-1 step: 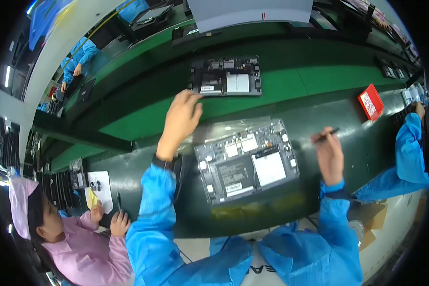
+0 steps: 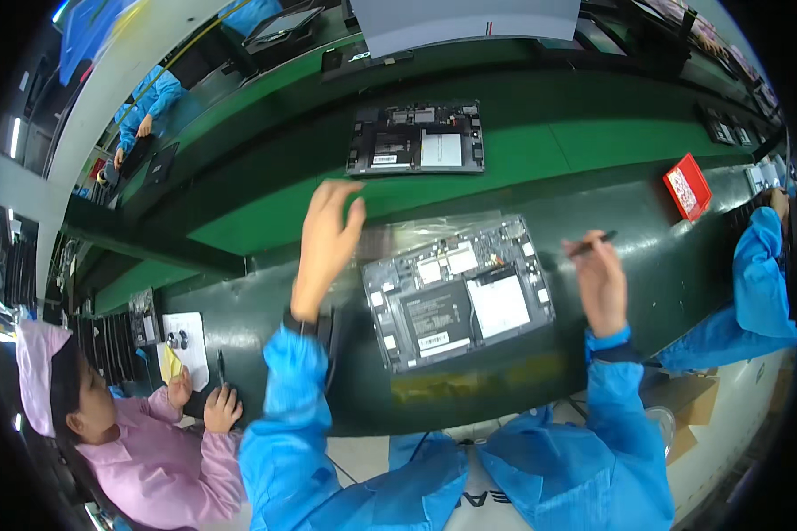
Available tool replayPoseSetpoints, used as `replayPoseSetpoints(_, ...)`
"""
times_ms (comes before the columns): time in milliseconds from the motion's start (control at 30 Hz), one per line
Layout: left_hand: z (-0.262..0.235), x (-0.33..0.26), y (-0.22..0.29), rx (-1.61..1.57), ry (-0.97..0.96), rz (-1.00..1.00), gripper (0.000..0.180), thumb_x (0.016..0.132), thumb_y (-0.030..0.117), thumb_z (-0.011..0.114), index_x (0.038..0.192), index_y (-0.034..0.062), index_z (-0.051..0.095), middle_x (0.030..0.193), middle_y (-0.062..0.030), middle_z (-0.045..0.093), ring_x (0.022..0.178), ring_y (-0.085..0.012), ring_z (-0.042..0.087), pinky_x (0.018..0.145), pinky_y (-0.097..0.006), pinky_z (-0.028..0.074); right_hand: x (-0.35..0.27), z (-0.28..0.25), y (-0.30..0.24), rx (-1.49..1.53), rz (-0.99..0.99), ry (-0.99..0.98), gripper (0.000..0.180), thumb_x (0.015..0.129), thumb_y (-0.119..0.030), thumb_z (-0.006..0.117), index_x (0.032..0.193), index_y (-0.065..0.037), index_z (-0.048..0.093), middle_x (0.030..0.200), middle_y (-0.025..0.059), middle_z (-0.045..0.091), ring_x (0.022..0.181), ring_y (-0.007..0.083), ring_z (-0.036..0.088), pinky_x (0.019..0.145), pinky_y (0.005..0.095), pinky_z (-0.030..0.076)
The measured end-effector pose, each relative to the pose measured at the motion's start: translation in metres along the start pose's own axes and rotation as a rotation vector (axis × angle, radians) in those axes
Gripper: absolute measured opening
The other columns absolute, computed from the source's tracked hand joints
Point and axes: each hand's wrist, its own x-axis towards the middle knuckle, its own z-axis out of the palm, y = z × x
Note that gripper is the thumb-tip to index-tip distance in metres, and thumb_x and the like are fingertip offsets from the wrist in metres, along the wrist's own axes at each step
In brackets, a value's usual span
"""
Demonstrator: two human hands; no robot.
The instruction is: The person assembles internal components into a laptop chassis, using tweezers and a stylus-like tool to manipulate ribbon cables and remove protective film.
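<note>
My right hand [image 2: 604, 285] pinches a pen-like tool [image 2: 606, 238] right of the opened device [image 2: 447, 305]. My left hand [image 2: 326, 248] is empty, upper-left of it.

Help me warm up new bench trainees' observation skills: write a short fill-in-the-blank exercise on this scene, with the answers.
1. The right hand holds a slim dark tool, while the left hand holds ______.
2. Inside the nearer opened device, the white rectangle lies to the ______ of the dark labelled block.
3. The small tray at the picture's right is coloured ______.
4. The co-worker at lower left wears a ______ cap.

Missing words: nothing; right; red; pink.
</note>
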Motion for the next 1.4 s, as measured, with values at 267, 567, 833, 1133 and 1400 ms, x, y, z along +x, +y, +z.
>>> replayPoseSetpoints(267,0.054,-0.197,0.076,-0.579,0.017,-0.504,0.077,0.107,0.039,0.048,0.164,-0.0034,0.018,0.170,-0.0215,0.022,0.158,-0.0316,0.018,0.128,-0.041,0.014,-0.002,0.008,0.039,0.218,0.393,-0.039,0.019,0.102,-0.030,0.064,0.107,-0.011,0.063,0.097,0.0039,0.071,0.097,0.0195,0.066,0.095,0.0360,0.049)
replayPoseSetpoints(567,0.024,-0.170,0.136,0.061,0.161,-0.082,0.051,0.096,0.017,0.066,0.142,-0.0014,0.053,0.146,-0.0205,0.052,0.129,-0.0340,0.050,0.110,-0.045,0.041,-0.048,-0.007,-0.020,-0.435,-0.032,-0.183,0.016,0.097,-0.010,0.072,0.110,-0.002,0.073,0.105,0.0040,0.073,0.100,0.0110,0.064,0.094,0.0292,0.046)
replayPoseSetpoints(833,0.072,-0.124,0.123,0.326,-0.165,0.601,0.039,0.086,0.028,0.078,0.121,0.0102,0.073,0.127,-0.0002,0.067,0.093,-0.0178,0.060,0.076,-0.031,0.048,-0.022,0.024,-0.022,-0.960,-0.166,-0.536,0.016,0.083,-0.005,0.082,0.098,0.000,0.078,0.091,0.0123,0.076,0.086,0.0200,0.072,0.076,0.0335,0.054)
replayPoseSetpoints(1133,0.076,-0.118,0.124,0.316,-0.162,0.611,0.040,0.086,0.028,0.078,0.121,0.0091,0.074,0.128,0.0030,0.068,0.087,-0.0156,0.055,0.075,-0.030,0.047,0.005,0.049,-0.027,-1.419,-0.512,-0.711,0.014,0.089,-0.012,0.076,0.095,-0.004,0.067,0.088,0.0115,0.066,0.077,0.0353,0.065,0.068,0.0448,0.050)
replayPoseSetpoints(1400,0.077,-0.119,0.128,0.325,-0.216,0.608,0.042,0.089,0.027,0.075,0.123,0.0041,0.073,0.133,-0.0017,0.067,0.093,-0.0191,0.057,0.074,-0.030,0.047,0.004,0.025,-0.004,-1.312,-0.651,-0.750,0.023,0.079,-0.011,0.087,0.100,-0.005,0.078,0.087,0.0048,0.064,0.061,0.0174,0.063,0.053,0.0314,0.050)
